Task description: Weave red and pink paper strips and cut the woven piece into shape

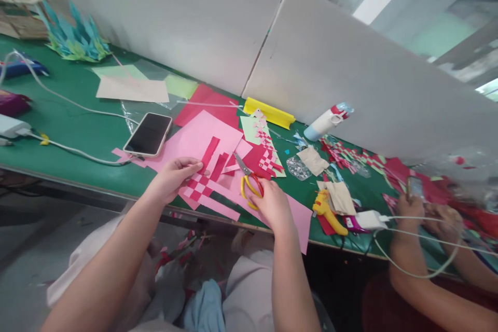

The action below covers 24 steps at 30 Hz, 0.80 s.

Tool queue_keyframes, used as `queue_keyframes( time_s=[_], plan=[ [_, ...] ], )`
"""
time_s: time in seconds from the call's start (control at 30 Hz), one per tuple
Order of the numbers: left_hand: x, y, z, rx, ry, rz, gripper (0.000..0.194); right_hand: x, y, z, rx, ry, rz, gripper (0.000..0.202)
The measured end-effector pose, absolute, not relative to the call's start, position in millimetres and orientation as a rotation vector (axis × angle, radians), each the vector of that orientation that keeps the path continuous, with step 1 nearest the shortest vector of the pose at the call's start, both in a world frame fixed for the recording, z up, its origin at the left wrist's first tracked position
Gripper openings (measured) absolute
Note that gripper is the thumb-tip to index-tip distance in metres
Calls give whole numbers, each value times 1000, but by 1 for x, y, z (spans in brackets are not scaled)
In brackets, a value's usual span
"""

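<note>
My left hand [181, 176] pinches the edge of a woven paper piece [201, 187], a checkered patch of pink and red strips with loose ends sticking out. In my right hand [274, 205] is a pair of scissors [251, 187] with red and yellow handles, its blades pointing up and away from me. The blade tips are near a narrow strip at the right of the weave; whether they touch it I cannot tell. Beneath lie large pink sheets [194, 132] and a red sheet [206, 104]. Finished-looking checkered pieces [265, 140] rest on a pale green sheet just beyond the scissors.
A phone [148, 135] lies left of the paper. Rightward are a yellow glue gun [327, 212], a white bottle [327, 122] and a white charger [369, 219] with cables. Farther right, another person's hands [412, 212] hold a phone. A grey partition [171, 15] backs the green table [78, 129].
</note>
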<state>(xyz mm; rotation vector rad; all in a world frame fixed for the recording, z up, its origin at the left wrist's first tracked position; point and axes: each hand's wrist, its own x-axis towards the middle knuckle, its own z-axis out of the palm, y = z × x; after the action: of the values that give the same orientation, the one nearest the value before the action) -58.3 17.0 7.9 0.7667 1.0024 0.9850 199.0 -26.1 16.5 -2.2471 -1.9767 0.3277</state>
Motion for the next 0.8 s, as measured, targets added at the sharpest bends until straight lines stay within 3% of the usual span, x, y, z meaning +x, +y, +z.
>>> queue_keyframes(
  time_s=[0.47,0.7,0.8],
  plan=[
    [-61,23,7,567,989,1277,31,193,-15,5,-2252,-2064,161,42],
    [-58,29,1,489,998,1429,36,207,-22,16,-2074,-1770,489,48],
    [-56,31,-1,485,995,1480,35,208,-25,18,-1799,-1489,794,54]
  ],
)
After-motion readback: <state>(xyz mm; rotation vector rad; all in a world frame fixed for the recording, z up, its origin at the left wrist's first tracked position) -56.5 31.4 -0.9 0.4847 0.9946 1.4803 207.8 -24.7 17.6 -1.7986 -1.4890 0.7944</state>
